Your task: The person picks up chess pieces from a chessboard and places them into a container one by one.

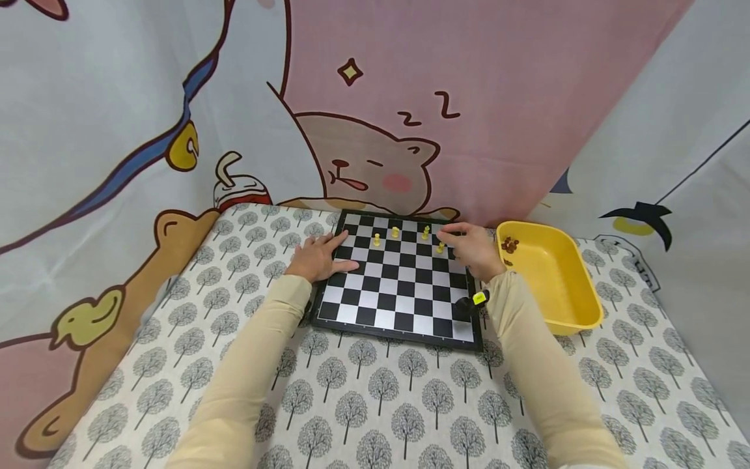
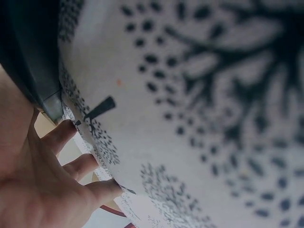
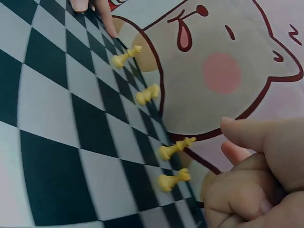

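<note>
My left hand (image 1: 316,258) rests on the left edge of a black-and-white chessboard (image 1: 391,284), thumb and fingers spread. In the left wrist view its fingers (image 2: 102,191) are extended beside the board's dark side. My right hand (image 1: 473,249) hovers over the board's far right side. Its fingers are loosely bent, and nothing shows between the fingertips. Nearest to it are a pale yellow rook (image 3: 174,180) and a king (image 3: 175,148). Farther left stand a knight (image 3: 147,95) and another slim yellow chess piece (image 3: 127,57). All of these are upright on the board.
A yellow plastic basin (image 1: 588,286) stands right of the board, with small reddish-brown pieces (image 1: 510,245) at its far left corner. A tree-print cloth (image 1: 381,391) covers the table. Behind it hangs a curtain (image 1: 498,130) with cartoon animals.
</note>
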`<state>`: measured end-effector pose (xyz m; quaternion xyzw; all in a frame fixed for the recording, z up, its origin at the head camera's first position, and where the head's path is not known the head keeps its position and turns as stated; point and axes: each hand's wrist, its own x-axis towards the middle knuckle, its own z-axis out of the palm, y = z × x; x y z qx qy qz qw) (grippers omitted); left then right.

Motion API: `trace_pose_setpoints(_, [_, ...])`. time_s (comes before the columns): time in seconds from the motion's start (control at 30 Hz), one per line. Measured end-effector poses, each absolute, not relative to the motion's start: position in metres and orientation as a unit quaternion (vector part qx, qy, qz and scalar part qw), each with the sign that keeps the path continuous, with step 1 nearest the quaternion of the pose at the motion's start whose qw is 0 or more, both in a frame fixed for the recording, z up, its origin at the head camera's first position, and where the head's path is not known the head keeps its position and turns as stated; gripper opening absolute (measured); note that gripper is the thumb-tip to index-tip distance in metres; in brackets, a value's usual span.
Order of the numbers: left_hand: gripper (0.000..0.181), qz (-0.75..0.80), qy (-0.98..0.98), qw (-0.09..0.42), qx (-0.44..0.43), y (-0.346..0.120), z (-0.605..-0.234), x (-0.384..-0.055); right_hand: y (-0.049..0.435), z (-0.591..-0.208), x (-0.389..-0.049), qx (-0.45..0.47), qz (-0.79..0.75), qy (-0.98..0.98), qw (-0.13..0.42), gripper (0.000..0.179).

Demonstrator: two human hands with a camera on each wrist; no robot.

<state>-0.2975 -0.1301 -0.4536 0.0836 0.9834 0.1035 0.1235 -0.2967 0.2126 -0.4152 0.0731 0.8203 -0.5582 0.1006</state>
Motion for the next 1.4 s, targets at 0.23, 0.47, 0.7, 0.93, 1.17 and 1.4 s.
trace_pose_setpoints(0.23, [0.092,0.103,0.983,0.123,0.086,-0.131,-0.453,-0.298,0.202,-0.431,-0.298,0.124,-0.566,0.808,0.102,0.052])
trace_pose_setpoints(0.47, [0.092,0.104,0.984,0.122,0.082,-0.130,-0.454,-0.298,0.202,-0.449,-0.300,0.126,-0.597,0.785,0.104,0.054])
trace_pose_setpoints(0.7, [0.093,0.106,0.983,0.125,0.081,-0.129,-0.455,-0.296,0.201,-0.458,-0.300,0.133,-0.600,0.782,0.099,0.052])
trace_pose_setpoints(0.93, [0.092,0.107,0.984,0.118,0.086,-0.131,-0.453,-0.297,0.201,-0.459,-0.298,0.133,-0.601,0.783,0.091,0.054])
trace_pose_setpoints(1.17, [0.093,0.105,0.983,0.123,0.087,-0.135,-0.455,-0.297,0.197,-0.464,-0.301,0.157,-0.591,0.788,0.072,0.046])
trace_pose_setpoints(1.4, [0.093,0.120,0.981,0.116,0.095,-0.133,-0.454,-0.298,0.196,-0.465,-0.301,0.186,-0.572,0.798,0.045,0.037])
